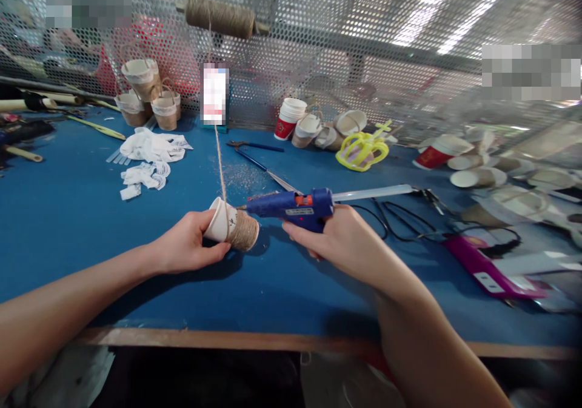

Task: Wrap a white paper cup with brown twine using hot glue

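My left hand (200,242) grips a white paper cup (220,220) by its rim end, tilted on its side just above the table. Brown twine (244,232) is wound around the cup's base half. A taut strand runs from the cup up to a twine spool (219,17) on the mesh. My right hand (334,238) is closed around the handle of a blue glue gun (295,207). Its nozzle points left and sits at the cup's side, touching or very near it. A clear glue stick (373,193) sticks out of the gun's back.
Pliers (259,147) and tweezers (268,170) lie behind the cup. Twine-wrapped cups (140,80) stand at the back left near crumpled white paper (152,147). A yellow crown-shaped piece (362,151) and stacked red cups (290,119) are at the back. Cables and a purple box (488,268) lie right.
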The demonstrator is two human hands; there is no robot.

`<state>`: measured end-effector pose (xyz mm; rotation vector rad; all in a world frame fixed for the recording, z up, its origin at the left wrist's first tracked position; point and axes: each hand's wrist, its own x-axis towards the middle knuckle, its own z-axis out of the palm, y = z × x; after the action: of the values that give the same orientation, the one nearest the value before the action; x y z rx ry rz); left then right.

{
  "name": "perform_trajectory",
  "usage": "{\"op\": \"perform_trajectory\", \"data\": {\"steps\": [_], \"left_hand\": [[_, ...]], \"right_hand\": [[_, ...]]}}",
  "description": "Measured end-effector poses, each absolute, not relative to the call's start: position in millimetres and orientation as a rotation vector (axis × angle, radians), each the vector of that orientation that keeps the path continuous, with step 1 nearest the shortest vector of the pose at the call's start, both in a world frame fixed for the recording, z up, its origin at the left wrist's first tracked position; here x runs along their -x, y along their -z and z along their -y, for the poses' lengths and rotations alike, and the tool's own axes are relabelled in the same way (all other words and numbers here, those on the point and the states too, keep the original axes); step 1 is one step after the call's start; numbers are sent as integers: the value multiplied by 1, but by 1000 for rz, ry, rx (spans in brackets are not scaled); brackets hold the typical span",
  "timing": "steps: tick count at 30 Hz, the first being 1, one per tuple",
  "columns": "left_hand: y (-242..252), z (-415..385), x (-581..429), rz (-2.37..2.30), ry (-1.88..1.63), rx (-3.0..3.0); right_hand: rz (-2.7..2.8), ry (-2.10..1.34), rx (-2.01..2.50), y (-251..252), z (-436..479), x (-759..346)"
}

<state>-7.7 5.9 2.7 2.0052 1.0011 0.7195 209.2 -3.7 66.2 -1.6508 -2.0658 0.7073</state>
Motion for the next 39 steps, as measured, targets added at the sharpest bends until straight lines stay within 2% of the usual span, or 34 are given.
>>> {"op": "perform_trajectory", "data": {"steps": [21,28,35,39], "left_hand": [[-4,-5,7,-989,-717,-2016],[-2,-4,9,-947,-778,-2050],[-6,-1,7,-1024,-779,-2042],[-8,0,6,-1050,-777,-2032]], "right_hand": [[2065,-786,1642,-60,-1,-207],[1800,-904,1567,-57,-17,-218],[1584,-521,1814,-42,-70,-248],[1595,-460,2013,-31,-96,-261]]}}
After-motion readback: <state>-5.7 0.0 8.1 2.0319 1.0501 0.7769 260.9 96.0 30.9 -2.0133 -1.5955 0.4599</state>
